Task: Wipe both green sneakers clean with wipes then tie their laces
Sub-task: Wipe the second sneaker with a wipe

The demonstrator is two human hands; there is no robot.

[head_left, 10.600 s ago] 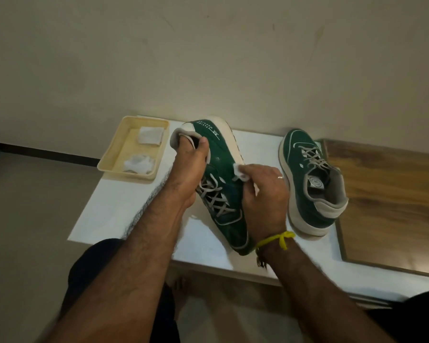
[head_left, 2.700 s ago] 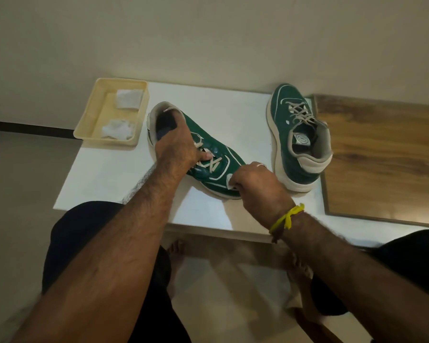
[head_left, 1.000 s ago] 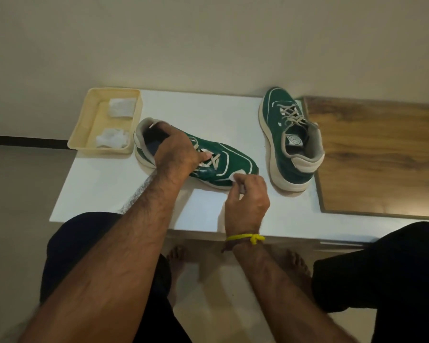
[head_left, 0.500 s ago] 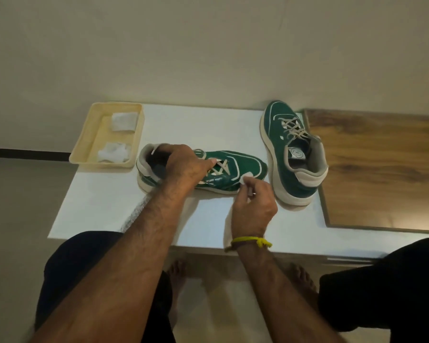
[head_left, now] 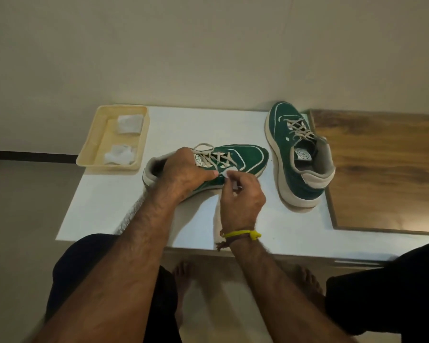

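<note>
One green sneaker [head_left: 243,157] with a cream sole lies across the white table [head_left: 104,209], toe pointing right, laces loose. My left hand [head_left: 183,172] grips it over the collar and near side. My right hand [head_left: 240,194] pinches a small white wipe [head_left: 227,174] against the sneaker's near side, just below the laces. The second green sneaker [head_left: 295,154] stands upright at the right, toe towards the wall, untouched.
A cream tray [head_left: 89,147] at the table's back left holds two white wipes [head_left: 130,123]. A wooden surface [head_left: 386,169] adjoins the table on the right. A wall runs close behind. My knees and bare feet are below the front edge.
The sneaker came down from a tilted hold and now lies flat with its toe to the right. My right hand slid the wipe from the toe back along the near side.
</note>
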